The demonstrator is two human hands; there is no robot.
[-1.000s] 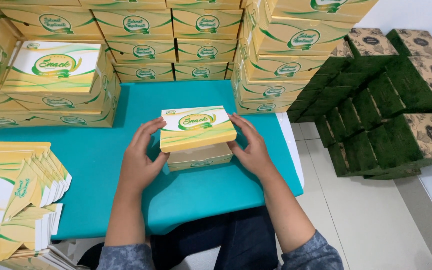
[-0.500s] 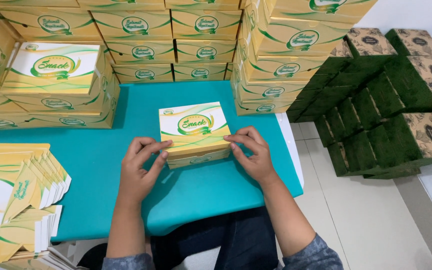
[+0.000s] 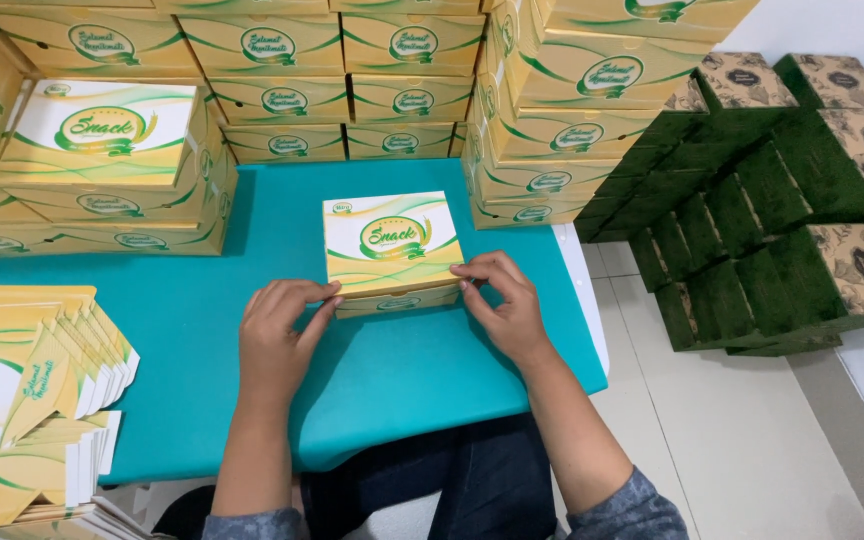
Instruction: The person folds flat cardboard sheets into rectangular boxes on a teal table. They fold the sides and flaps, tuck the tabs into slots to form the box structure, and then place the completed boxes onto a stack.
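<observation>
A small yellow, white and green cardboard box (image 3: 392, 243) sits on the teal table (image 3: 422, 370) in front of me, its lid down. My left hand (image 3: 280, 335) touches the box's near left corner with its fingertips. My right hand (image 3: 500, 300) pinches the near right corner of the lid. Both hands press on the front edge of the box.
Stacks of folded yellow boxes (image 3: 282, 60) line the back and left of the table, with a taller stack (image 3: 572, 90) at the right. Flat unfolded box blanks (image 3: 22, 380) lie at the near left. Green and brown boxes (image 3: 782, 200) are piled on the floor at the right.
The box's lid has come down and the box now lies flat on the table. Both hands slid from its sides to its front corners.
</observation>
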